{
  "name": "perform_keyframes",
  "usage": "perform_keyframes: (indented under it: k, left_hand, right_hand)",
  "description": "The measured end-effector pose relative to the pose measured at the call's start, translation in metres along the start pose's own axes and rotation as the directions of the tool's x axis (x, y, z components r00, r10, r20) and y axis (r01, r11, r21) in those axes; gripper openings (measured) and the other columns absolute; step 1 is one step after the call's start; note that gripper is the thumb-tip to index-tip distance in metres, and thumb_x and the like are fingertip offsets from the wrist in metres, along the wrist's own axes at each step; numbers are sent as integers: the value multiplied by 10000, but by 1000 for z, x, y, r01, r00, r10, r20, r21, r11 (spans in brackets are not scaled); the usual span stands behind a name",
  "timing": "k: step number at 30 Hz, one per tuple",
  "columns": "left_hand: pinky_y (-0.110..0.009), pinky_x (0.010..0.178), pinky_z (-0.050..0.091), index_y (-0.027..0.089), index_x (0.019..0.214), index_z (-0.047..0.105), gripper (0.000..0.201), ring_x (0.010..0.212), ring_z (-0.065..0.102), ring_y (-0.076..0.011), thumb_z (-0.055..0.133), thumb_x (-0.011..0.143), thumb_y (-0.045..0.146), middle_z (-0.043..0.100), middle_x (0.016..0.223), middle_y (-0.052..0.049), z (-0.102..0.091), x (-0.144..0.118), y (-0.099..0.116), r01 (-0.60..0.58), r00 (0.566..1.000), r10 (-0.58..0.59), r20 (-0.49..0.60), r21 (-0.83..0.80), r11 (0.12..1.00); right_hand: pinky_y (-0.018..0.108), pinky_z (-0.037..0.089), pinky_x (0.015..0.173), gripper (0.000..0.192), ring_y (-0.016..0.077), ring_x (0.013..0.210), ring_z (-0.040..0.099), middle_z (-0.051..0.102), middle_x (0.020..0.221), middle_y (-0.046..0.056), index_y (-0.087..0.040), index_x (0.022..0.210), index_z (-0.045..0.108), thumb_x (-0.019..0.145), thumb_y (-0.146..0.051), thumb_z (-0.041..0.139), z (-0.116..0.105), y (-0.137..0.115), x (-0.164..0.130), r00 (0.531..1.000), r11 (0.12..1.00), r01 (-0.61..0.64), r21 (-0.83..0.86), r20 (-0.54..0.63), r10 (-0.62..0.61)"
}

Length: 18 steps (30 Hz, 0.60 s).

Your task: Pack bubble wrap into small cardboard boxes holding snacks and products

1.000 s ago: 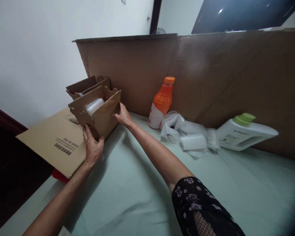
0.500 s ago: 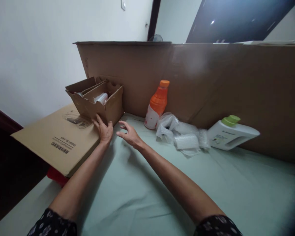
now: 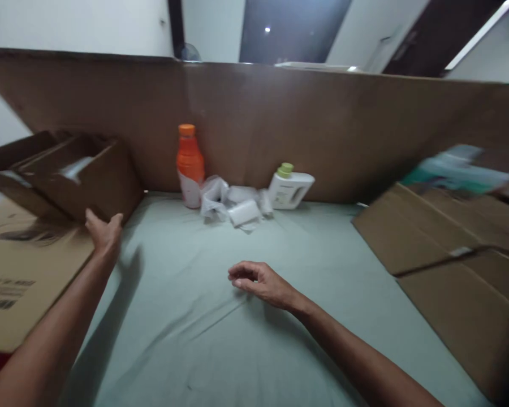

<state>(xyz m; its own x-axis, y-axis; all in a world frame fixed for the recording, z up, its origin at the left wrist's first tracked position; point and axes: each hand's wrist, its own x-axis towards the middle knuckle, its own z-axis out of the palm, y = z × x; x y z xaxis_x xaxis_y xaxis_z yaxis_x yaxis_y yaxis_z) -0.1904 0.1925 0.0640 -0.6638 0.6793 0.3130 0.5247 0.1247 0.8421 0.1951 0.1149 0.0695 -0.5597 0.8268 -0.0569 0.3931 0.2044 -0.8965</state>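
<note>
Head view: left hand [image 3: 104, 233] spread open by the base of a stiff, open-topped cardboard box [image 3: 112, 183], contact unclear, at the smooth cloth's [image 3: 186, 345] far left corner, beside a flat carton [image 3: 38, 282]; right hand [image 3: 261, 281] half open, loosely curled above the cloth's middle; along its far edge, a glossy, round-shouldered bottle [image 3: 190, 164], crumpled translucent bubble wrap [image 3: 244, 213] and a flat-sided plastic jug [image 3: 290, 189]
</note>
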Motion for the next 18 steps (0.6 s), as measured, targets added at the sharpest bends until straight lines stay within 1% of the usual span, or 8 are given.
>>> perform_keyframes:
  k: [2,3,6,9,11,14,16,18]
  left_hand:
    - [-604,1191,298,84,1513,370,866,1437,384,-425,641,774,446,430,1551,-197,15,-48,9,17,981,-13,194,-18,1000]
    - [-608,1135,388,138,1451,486,816,1372,478,-425,667,737,489,529,1479,-166,24,-78,14,17,940,-3,340,-36,999]
    - [-600,1072,464,225,1215,689,658,1289,572,-414,689,675,602,669,1311,-133,49,-175,32,-61,721,118,683,-107,992]
    - [-585,1144,398,250,1075,760,498,1380,503,-380,669,719,587,666,1338,-132,65,-253,51,-152,556,313,770,-276,949]
    - [-588,1141,403,278,1072,773,433,1393,497,-361,649,771,563,664,1356,-116,71,-285,66,-156,479,367,797,-334,929]
    - [-599,1114,434,296,1062,780,386,1361,536,-358,634,808,548,683,1333,-110,77,-310,90,-138,408,396,823,-373,918]
    - [-600,1106,445,295,1059,781,370,1335,563,-358,635,816,533,699,1307,-113,81,-319,104,-135,378,405,833,-383,914]
    - [-595,1104,450,296,1061,780,358,1325,574,-353,631,825,521,704,1299,-112,82,-326,113,-135,366,409,836,-387,912]
  right_hand:
    - [265,559,667,171,157,745,711,756,793,23,-184,902,716,894,-272,570,-8,15,-34,997,994,-40,-100,-75,32]
    - [249,541,626,166,147,684,690,734,723,9,-184,844,709,888,-253,565,-16,22,-50,991,986,-75,-147,-125,57]
    - [260,512,649,143,147,658,651,717,701,3,-198,764,695,858,-218,590,-57,35,-102,934,934,-214,-287,-341,109]
    - [386,485,864,120,229,865,654,741,870,69,-214,824,708,869,-227,597,-125,31,-157,800,808,-402,-432,-594,81]
    - [504,388,1005,155,317,1097,585,717,1071,147,-201,952,711,891,-227,570,-176,24,-184,689,713,-517,-474,-725,17]
    - [590,265,1060,331,413,1308,419,589,1330,256,-110,1191,646,884,-208,574,-248,20,-199,564,488,-712,-506,-825,-34]
    - [580,286,1026,365,436,1272,454,614,1272,292,-52,1186,646,865,-222,611,-285,24,-192,526,311,-808,-500,-850,1]
    - [537,343,965,286,408,1139,563,700,1086,258,-62,1069,705,866,-244,620,-309,32,-179,523,228,-837,-497,-850,67]
